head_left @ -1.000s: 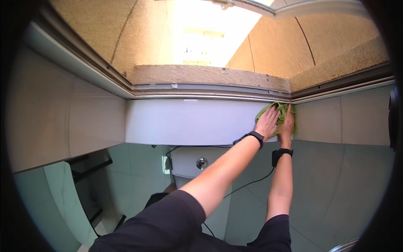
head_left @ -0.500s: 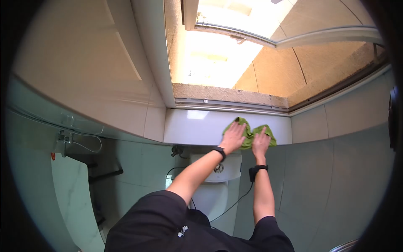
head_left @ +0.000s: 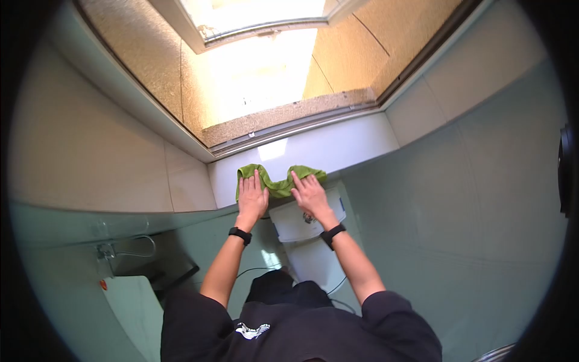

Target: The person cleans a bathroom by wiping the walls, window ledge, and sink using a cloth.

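A green cloth point(head_left: 278, 189) lies bunched in a wavy strip along the front edge of the white window sill point(head_left: 353, 145). My left hand point(head_left: 252, 198) rests on its left end, palm down with fingers stretched forward. On the right end, my right hand point(head_left: 310, 196) presses with its fingers spread flat. A middle part of the cloth dips between the hands and hangs at the sill's edge. Both hands stay open on top of it, not wrapped around it. Each wrist wears a black band.
Beyond the sill is a window track point(head_left: 295, 128) and an open window sash point(head_left: 265, 33). A white toilet tank point(head_left: 289, 224) stands below the sill. Tiled walls flank both sides. A shower tap point(head_left: 105, 250) and a pale counter point(head_left: 132, 308) are at the left.
Both hands and the cloth have moved left along the sill, and the cloth is stretched wider between the hands. The camera view has tilted and shifted.
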{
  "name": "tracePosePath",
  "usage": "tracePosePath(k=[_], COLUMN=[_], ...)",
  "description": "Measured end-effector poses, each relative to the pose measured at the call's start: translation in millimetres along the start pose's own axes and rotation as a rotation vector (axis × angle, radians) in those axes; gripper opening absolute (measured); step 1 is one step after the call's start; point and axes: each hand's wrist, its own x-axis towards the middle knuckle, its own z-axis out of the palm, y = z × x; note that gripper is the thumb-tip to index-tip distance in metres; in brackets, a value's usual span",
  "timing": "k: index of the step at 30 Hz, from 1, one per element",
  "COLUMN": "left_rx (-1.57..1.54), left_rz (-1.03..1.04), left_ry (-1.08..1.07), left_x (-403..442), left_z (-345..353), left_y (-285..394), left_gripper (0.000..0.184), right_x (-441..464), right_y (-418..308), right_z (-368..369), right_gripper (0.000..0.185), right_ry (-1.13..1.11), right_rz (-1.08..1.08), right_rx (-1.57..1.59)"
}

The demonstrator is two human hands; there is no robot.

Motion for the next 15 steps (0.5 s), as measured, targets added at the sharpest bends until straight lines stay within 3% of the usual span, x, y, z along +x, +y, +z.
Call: tracePosePath(k=[2,7,12,15], left_rx=[0.051,0.010,-0.029,-0.038], left_rz=[-0.047,0.167,0.300,0.372], left_ry=[-0.073,-0.021,-0.019,0.029], left_x=[0,24,69,97], left_z=[3,19,36,50], left_y=[13,47,117,162], left_gripper=[0.074,0.069,0.070,0.072], right_x=[-3,-7,-14,-17], right_y=[12,67,145,186], right_z=[1,-20,-23,-41], right_gripper=[0.065,0.062,0.063,0.064], right_ry=[0.073,0.181,0.322,0.282], right_rz=[0.076,0.337,0.361,0.453], right_rx=[0.017,-0.026,-0.181,-0.185])
